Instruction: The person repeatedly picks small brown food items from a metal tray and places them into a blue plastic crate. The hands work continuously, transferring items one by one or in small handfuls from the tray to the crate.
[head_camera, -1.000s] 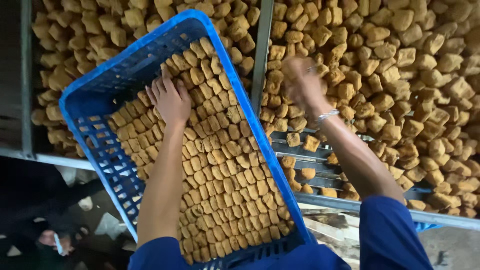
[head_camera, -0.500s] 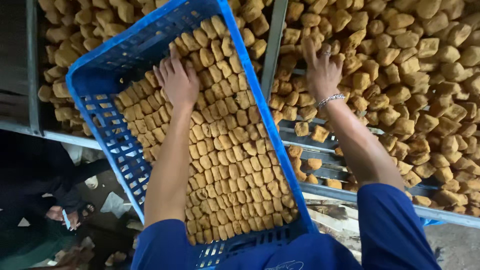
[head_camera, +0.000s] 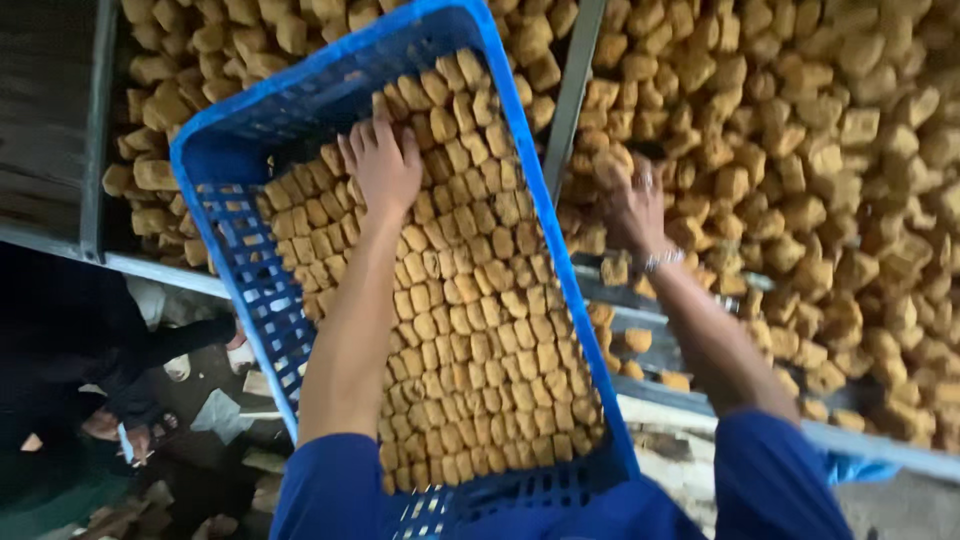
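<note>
A blue plastic crate (head_camera: 236, 262) sits tilted in front of me, packed with neat rows of golden-brown fried cubes (head_camera: 480, 330). My left hand (head_camera: 381, 165) lies flat on the cubes near the crate's far end, fingers spread. My right hand (head_camera: 628, 205), with a bracelet at the wrist, reaches past the crate's right wall into the loose pile of cubes (head_camera: 800, 150) on the rack; it is blurred, and its fingers curl over some pieces.
A metal bar (head_camera: 572, 90) divides the rack of loose cubes. A metal rail (head_camera: 160, 270) edges the rack at the left. Another person in dark clothing (head_camera: 110, 360) crouches below at the lower left among debris.
The crate and left hand have shifted slightly toward the right in view. My right hand has dropped from an open spread over the pile down onto cubes near the bar.
</note>
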